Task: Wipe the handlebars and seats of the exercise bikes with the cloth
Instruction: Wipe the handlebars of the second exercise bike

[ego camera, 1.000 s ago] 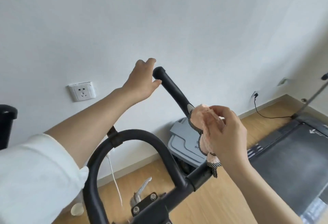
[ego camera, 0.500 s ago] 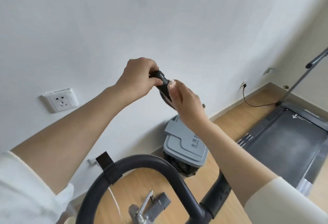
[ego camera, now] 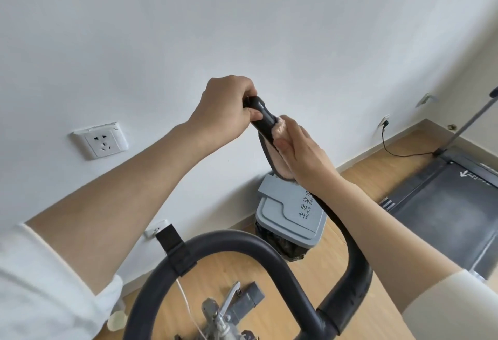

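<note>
Head view: the left hand (ego camera: 223, 109) is curled around the very tip of the exercise bike's black handlebar (ego camera: 263, 115). Just below it on the same handlebar, the right hand (ego camera: 303, 154) grips a pinkish, grey-edged cloth (ego camera: 279, 163), wrapping it against the bar. Beyond the handlebar, a grey lidded waste bin (ego camera: 288, 214) stands on the floor by the wall. A treadmill (ego camera: 444, 199) lies to the handlebar's right, and a wall socket (ego camera: 99, 141) is to its left.

1. a white square wall socket (ego camera: 99, 141) is sitting on the plain white painted wall (ego camera: 269, 16), at left.
2. a grey plastic bin with a hinged lid (ego camera: 291, 215) is standing on the light wooden floor (ego camera: 382, 167) against that wall.
3. a dark grey treadmill belt (ego camera: 442, 204) is lying at right, with a thin black cable (ego camera: 409, 155) trailing near its head.
</note>
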